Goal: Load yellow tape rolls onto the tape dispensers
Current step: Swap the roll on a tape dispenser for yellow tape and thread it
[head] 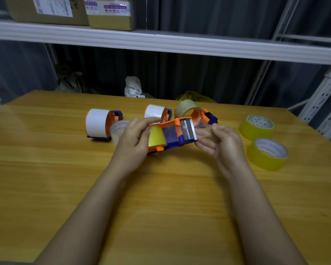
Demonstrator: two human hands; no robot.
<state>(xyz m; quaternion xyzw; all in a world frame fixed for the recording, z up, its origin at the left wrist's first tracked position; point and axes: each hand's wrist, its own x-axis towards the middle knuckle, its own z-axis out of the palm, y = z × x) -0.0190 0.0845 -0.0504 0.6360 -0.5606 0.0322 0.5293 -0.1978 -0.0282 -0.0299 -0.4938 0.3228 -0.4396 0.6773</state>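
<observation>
1 orange-and-blue plastic tape dispenser (pixel 177 133), yellow tape roll (pixel 156 138) loaded: left hand (pixel 134 138) grips it; right hand (pixel 221 144) pinches clear tape end. Right of it, 2 loose yellow rolls (pixel 256 127) on wooden surface (pixel 161 197); behind, 3 dispensers (pixel 99 123).

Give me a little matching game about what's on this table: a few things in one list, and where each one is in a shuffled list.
Things:
1. held dispenser
2. two spare yellow rolls
3. white-roll dispenser
4. cardboard boxes

Places:
A. on the shelf above
B. table's right side
C. between both hands
D. table's left side, beyond the left hand

Pairs: 1-C, 2-B, 3-D, 4-A
</observation>
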